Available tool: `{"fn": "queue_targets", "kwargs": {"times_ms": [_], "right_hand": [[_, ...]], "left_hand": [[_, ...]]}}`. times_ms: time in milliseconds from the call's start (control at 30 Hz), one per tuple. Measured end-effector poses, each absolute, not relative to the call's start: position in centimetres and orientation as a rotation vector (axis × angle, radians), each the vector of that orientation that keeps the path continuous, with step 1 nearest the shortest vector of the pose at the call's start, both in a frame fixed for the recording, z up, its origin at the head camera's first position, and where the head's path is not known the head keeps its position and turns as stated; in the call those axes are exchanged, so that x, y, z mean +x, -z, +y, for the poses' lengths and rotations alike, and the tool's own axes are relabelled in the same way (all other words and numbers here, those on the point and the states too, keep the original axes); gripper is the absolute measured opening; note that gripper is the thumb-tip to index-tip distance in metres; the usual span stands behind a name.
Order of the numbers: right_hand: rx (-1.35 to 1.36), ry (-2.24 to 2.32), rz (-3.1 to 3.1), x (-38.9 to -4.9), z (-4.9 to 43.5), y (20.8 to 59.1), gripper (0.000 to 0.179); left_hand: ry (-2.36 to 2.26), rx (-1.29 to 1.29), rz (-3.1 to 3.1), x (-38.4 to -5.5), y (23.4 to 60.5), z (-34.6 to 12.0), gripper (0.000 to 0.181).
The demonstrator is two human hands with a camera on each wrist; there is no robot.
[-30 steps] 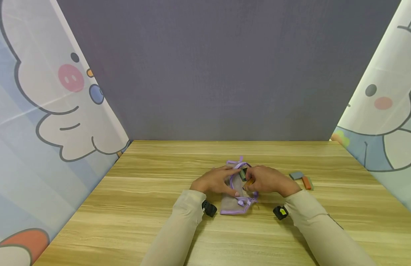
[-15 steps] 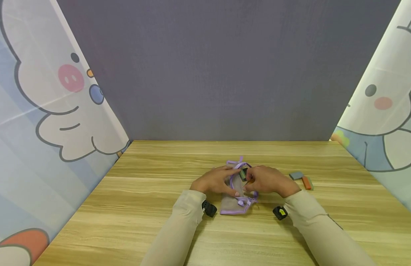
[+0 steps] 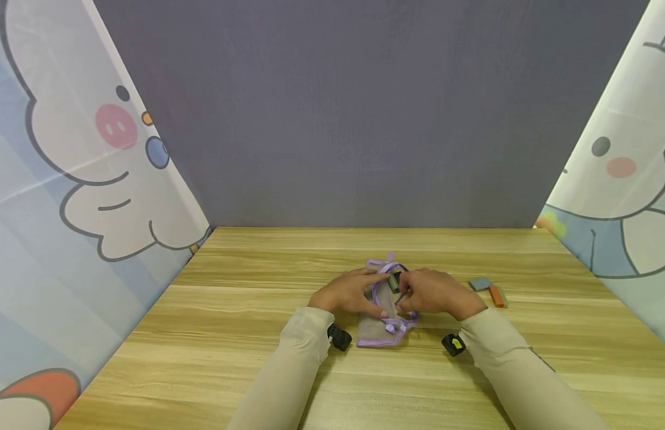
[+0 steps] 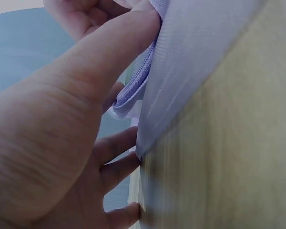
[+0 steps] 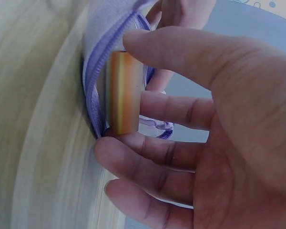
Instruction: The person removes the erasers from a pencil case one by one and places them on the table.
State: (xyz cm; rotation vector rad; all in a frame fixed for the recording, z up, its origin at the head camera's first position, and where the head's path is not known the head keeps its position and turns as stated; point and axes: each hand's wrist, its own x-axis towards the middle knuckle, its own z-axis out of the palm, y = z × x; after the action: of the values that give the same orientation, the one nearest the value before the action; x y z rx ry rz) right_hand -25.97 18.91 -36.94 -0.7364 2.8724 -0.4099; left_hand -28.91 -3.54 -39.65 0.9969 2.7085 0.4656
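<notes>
A mesh zip pouch [image 3: 371, 331] with lilac edging lies on the table, its mouth parted. My left hand [image 3: 354, 292] rests on it, thumb and index finger spread across the mouth. In the left wrist view the straight thumb presses the lilac zip [image 4: 140, 78]. My right hand [image 3: 431, 292] is at the mouth's right side. The right wrist view shows it holding an orange-and-yellow block [image 5: 124, 93] upright by its ends, thumb at the top and a finger below. A dark green block [image 3: 394, 282] sits in the mouth near the left fingertip.
Right of the right hand lie a grey flat block [image 3: 480, 283], an orange block [image 3: 496, 296] and a green one [image 3: 504, 297] beside it. A grey panel [image 3: 364, 119] stands behind the wooden table [image 3: 246, 334]; printed cloths [image 3: 58, 209] hang at the sides.
The right thumb and fingers shift slightly at the mouth, and less orange shows between them in the head view. The left hand and the pouch stay almost still.
</notes>
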Motion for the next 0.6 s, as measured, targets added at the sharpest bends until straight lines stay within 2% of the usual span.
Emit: {"fn": "queue_targets", "kwargs": {"times_ms": [600], "right_hand": [[-0.781, 0.371, 2.869, -25.56, 19.05, 36.64, 0.031]], "left_hand": [[-0.462, 1.018, 2.717, -28.86, 39.59, -3.53, 0.090]]}}
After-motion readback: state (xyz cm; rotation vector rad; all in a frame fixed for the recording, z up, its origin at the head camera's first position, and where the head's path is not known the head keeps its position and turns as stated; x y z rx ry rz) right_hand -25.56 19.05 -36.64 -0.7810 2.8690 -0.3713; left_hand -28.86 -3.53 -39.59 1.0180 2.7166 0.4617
